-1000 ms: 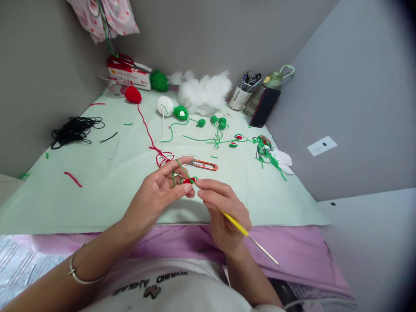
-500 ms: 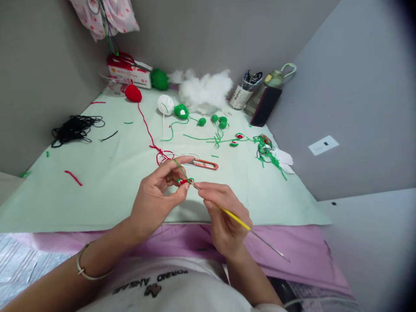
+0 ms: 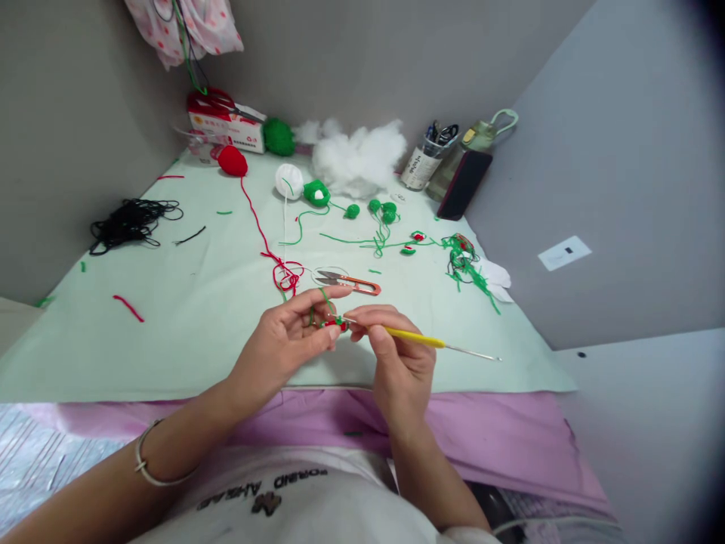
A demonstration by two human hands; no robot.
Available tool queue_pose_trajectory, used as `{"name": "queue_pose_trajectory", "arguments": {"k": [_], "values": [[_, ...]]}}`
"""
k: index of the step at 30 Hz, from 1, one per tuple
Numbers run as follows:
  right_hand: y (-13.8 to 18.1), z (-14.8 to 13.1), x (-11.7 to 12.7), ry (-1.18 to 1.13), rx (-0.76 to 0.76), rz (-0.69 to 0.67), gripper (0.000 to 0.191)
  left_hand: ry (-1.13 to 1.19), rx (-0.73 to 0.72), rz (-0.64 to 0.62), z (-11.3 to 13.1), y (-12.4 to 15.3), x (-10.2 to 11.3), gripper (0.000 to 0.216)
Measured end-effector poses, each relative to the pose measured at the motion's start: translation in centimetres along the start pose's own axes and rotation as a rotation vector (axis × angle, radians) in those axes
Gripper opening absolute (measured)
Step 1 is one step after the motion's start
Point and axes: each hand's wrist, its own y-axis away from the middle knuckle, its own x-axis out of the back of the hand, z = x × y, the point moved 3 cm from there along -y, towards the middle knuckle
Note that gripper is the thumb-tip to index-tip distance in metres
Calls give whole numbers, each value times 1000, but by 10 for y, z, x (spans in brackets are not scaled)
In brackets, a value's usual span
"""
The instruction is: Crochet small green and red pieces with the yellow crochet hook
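Between the thumb and fingers of my left hand [image 3: 288, 336] is pinched a small red, green and white crochet piece [image 3: 335, 323]. Green yarn [image 3: 327, 300] runs from it up over my raised left index finger. My right hand [image 3: 403, 351] grips a crochet hook [image 3: 419, 336] with a yellow handle and metal ends. The hook's left tip meets the crochet piece, and its other end points right. Just beyond my fingers lie orange thread snips [image 3: 362, 285] and a tangle of red yarn [image 3: 288, 276].
On the pale green tablecloth [image 3: 186, 347] are black yarn [image 3: 133, 227], a red yarn ball [image 3: 232, 161], a white yarn ball [image 3: 288, 182], green crocheted balls [image 3: 388, 212] and green scraps [image 3: 467, 261]. White stuffing [image 3: 359, 159], a pen cup [image 3: 422, 166] and a phone [image 3: 464, 185] stand at the back.
The hook has swung from slanting down to the right to nearly level, as my right hand turned. The crochet piece and my left fingertips have shifted slightly right and nearer me.
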Motion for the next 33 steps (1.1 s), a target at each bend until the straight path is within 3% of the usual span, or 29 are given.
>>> {"name": "queue_pose_trajectory", "arguments": {"k": [4,12,22,24,26,29,33], "values": [[-1,1,-1,124,39,8,15,34,35,-36,-4,0,1,39],[-1,-1,-3,84,41,2,16,135,41,-1,-2,-2,-2,31],[-3,1,-3,136,103,13,17,106,79,77,-6,-1,-1,53],[0,3,-5,232,156,-35,19,110,59,89,-6,0,-4,61],[4,3,-8,413,303,-56,25,157,58,88,-6,0,-7,64],[7,4,-9,533,444,-18,32,300,155,34,-8,-1,-9,57],[-5,3,1,230,243,35,22,409,254,-17,-4,-4,-4,37]]}}
